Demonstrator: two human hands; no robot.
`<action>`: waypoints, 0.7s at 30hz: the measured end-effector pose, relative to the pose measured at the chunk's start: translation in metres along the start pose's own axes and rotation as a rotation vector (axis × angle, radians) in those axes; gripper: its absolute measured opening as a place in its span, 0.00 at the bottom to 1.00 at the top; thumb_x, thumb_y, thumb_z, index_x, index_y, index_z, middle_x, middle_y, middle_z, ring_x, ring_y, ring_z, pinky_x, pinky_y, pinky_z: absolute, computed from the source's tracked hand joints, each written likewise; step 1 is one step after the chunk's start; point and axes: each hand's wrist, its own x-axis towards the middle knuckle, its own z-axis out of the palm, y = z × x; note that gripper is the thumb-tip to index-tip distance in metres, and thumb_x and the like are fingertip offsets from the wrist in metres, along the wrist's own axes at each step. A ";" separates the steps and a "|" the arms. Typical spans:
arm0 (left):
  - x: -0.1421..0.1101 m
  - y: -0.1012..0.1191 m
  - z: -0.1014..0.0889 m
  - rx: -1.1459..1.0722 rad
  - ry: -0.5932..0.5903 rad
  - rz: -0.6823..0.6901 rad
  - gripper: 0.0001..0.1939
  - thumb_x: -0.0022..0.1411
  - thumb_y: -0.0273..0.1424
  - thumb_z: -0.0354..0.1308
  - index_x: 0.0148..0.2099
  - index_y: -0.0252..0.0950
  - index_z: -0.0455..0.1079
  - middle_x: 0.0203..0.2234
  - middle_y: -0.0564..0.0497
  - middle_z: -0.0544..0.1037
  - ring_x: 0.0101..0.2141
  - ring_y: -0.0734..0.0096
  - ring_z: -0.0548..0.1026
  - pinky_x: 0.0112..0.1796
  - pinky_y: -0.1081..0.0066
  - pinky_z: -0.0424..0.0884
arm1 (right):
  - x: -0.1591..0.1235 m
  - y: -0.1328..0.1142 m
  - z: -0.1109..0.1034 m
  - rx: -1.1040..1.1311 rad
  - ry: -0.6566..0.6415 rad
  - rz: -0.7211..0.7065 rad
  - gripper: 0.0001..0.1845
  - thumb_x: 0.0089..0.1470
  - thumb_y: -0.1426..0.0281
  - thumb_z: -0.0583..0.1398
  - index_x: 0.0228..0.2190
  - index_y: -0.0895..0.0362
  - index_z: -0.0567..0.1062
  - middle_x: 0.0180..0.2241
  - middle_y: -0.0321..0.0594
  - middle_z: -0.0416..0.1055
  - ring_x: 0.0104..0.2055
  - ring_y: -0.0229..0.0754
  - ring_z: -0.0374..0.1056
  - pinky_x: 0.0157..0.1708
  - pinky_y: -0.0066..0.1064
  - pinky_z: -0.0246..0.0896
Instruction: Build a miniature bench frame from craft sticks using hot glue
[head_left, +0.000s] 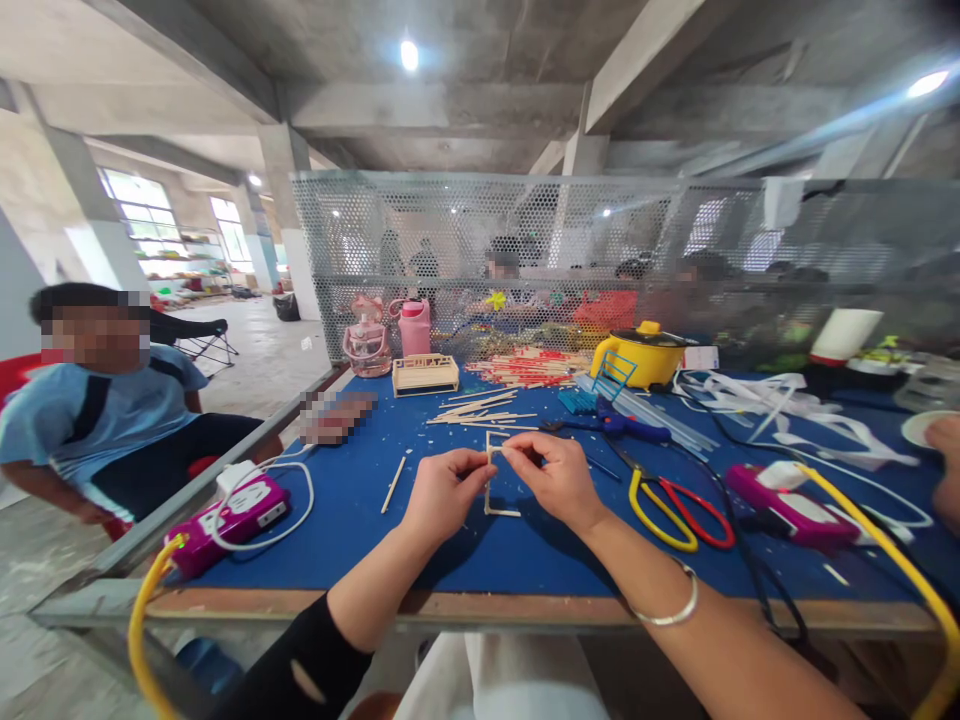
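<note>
My left hand and my right hand meet over the blue table, thumbs and fingertips pinched on a small frame of thin wooden sticks. Its far and near ends show beyond my fingers; the gripped middle is partly hidden. A single wooden stick lies left of my left hand. Beyond both hands is a loose pile of plain wooden sticks. Scissors with one yellow and one red handle rest right of my right hand. Behind them lies a blue-handled glue gun.
Purple power strips stand left and right, with cables trailing across the table. At the back are a small wooden stick tray, red-tipped sticks, a pink bottle and a yellow pot. A person sits at left.
</note>
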 end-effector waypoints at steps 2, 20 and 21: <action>0.000 0.000 0.000 0.000 -0.005 -0.003 0.12 0.56 0.37 0.57 0.35 0.34 0.76 0.26 0.50 0.79 0.26 0.72 0.72 0.29 0.74 0.66 | 0.000 0.000 0.000 -0.002 -0.001 0.000 0.06 0.52 0.69 0.59 0.27 0.55 0.76 0.25 0.36 0.76 0.24 0.36 0.69 0.26 0.25 0.64; 0.001 -0.002 0.001 -0.011 -0.004 0.005 0.11 0.56 0.36 0.58 0.34 0.34 0.76 0.25 0.51 0.79 0.26 0.72 0.72 0.29 0.75 0.67 | -0.001 0.002 0.000 -0.010 -0.011 -0.005 0.06 0.53 0.69 0.59 0.28 0.56 0.76 0.25 0.35 0.75 0.24 0.34 0.68 0.26 0.23 0.61; 0.001 -0.001 0.001 -0.009 -0.005 0.004 0.11 0.56 0.36 0.58 0.34 0.34 0.76 0.25 0.51 0.79 0.25 0.72 0.72 0.29 0.75 0.67 | -0.001 0.002 0.000 -0.009 -0.011 -0.003 0.06 0.53 0.69 0.59 0.28 0.56 0.76 0.25 0.35 0.75 0.24 0.34 0.68 0.26 0.23 0.61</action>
